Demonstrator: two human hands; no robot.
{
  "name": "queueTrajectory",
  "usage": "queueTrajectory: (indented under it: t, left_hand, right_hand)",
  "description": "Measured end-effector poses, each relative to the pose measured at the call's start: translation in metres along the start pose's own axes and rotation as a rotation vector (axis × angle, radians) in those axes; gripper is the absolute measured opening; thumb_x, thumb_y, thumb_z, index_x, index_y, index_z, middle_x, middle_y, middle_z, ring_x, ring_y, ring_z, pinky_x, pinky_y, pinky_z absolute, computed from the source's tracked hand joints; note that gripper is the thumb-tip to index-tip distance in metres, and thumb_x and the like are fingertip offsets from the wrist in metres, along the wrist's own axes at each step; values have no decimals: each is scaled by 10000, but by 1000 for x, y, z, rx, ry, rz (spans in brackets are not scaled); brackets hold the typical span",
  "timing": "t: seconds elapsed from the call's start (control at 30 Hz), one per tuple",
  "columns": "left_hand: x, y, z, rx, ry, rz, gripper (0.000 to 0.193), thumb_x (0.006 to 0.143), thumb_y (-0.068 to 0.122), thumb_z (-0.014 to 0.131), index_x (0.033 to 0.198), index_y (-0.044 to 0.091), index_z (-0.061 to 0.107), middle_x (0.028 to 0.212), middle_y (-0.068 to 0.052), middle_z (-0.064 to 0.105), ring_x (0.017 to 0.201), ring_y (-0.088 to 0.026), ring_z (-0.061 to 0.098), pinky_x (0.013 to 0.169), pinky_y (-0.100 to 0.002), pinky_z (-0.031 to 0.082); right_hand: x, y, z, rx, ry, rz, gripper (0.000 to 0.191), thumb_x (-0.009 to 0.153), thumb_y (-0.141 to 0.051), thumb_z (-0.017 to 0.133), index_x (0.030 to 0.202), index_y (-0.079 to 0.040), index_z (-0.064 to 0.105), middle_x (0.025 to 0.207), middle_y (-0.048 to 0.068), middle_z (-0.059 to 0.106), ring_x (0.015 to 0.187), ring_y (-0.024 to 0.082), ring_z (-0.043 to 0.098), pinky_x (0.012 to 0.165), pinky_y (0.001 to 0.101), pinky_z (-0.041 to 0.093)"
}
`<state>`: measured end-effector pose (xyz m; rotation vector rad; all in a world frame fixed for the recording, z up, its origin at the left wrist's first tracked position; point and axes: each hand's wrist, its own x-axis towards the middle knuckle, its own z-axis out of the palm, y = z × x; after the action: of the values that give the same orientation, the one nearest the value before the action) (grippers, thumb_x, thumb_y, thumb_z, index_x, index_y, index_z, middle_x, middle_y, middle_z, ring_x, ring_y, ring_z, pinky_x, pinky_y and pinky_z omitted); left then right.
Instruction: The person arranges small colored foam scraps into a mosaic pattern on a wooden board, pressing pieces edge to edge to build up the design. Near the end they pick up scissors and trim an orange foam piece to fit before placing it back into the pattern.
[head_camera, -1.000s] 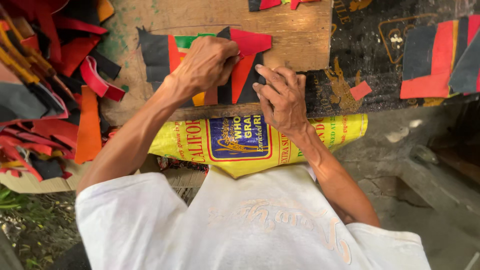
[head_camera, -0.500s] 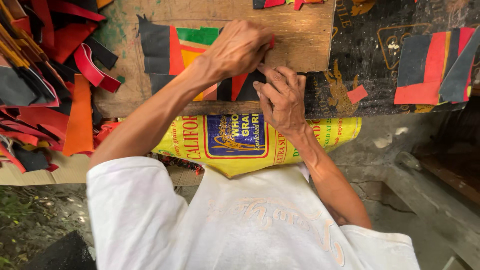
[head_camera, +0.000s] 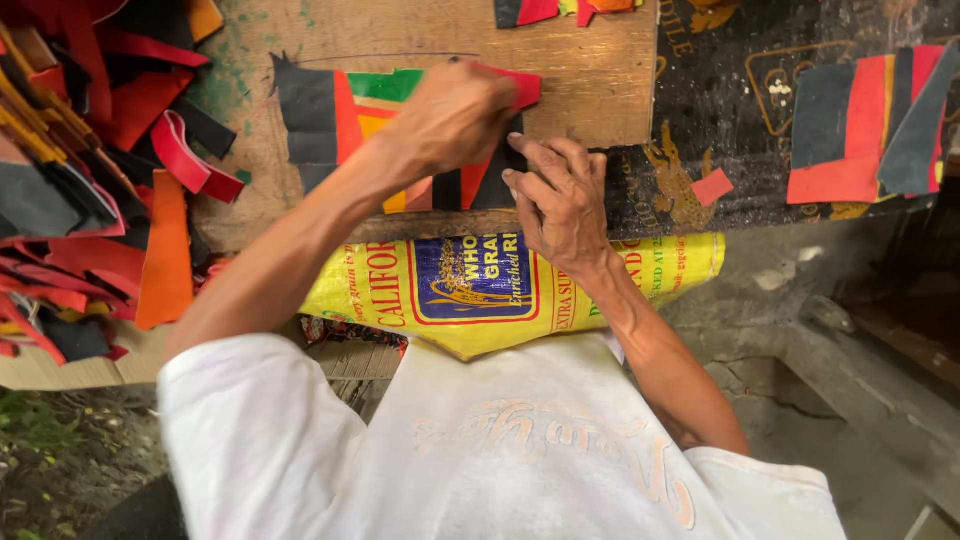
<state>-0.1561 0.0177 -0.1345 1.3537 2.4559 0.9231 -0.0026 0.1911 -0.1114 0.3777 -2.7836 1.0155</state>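
A patchwork of flat black, red, green, orange and yellow pieces (head_camera: 330, 120) lies on a wooden board (head_camera: 590, 70). My left hand (head_camera: 455, 115) is curled into a fist on top of it, its fingers closed over the end of a red piece (head_camera: 525, 88) that sticks out to the right. My right hand (head_camera: 560, 205) rests just below and to the right, fingers spread and pressing flat on the black pieces (head_camera: 495, 185) at the board's near edge. The two hands nearly touch.
A heap of red, black and orange strips (head_camera: 90, 180) fills the left side. A yellow printed sack (head_camera: 480, 290) hangs over my lap. More coloured pieces (head_camera: 860, 125) lie on a dark printed sheet (head_camera: 720, 100) at right. Concrete floor (head_camera: 850, 340) lies below right.
My left hand has slid to the right across the patchwork and closed into a fist over the red piece. My right hand has stayed pressing at the board's edge.
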Motion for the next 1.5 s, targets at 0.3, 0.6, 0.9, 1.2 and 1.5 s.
queueTrajectory:
  t: [0.3,0.6,0.9,1.2,1.5]
  left_hand:
    - [-3,1,0,-39,-35,-52,164,882,88,701,764,32,602,639,-193,605,599,-426,597,548,-522,463]
    - [2,5,-3,-51,-39,-68,139,819,58,690,725,38,590,640,-208,585,628,-437,595,571,-525,470]
    - [-1,9,-3,-28,-27,-91,175,831,83,705,700,45,595,606,-209,571,566,-443,568,527,-527,448]
    - [-5,24,-3,-77,-156,-136,169,818,106,709,683,55,622,590,-229,579,573,-452,585,510,-529,458]
    - [-3,22,2,-44,-172,-186,41,739,59,667,702,79,668,589,-205,607,526,-418,612,496,-522,484]
  right_hand:
    - [1,-1,-3,4,5,-10,178,885,-69,761,1062,-90,762,1389,74,665,1208,298,546,944,449,377]
    - [3,-3,-3,10,16,-28,160,888,-60,751,1047,-76,755,1379,86,667,1205,286,561,931,443,374]
    - [1,-4,-2,1,27,-36,169,890,-71,760,1058,-81,768,1354,105,653,1201,295,550,934,442,371]
    - [-1,-4,0,26,68,-21,167,893,-65,785,1056,-104,782,1098,105,603,1112,298,532,910,454,384]
    - [-3,-3,0,21,75,-34,158,889,-69,798,1043,-108,795,1046,84,601,1098,294,529,895,449,383]
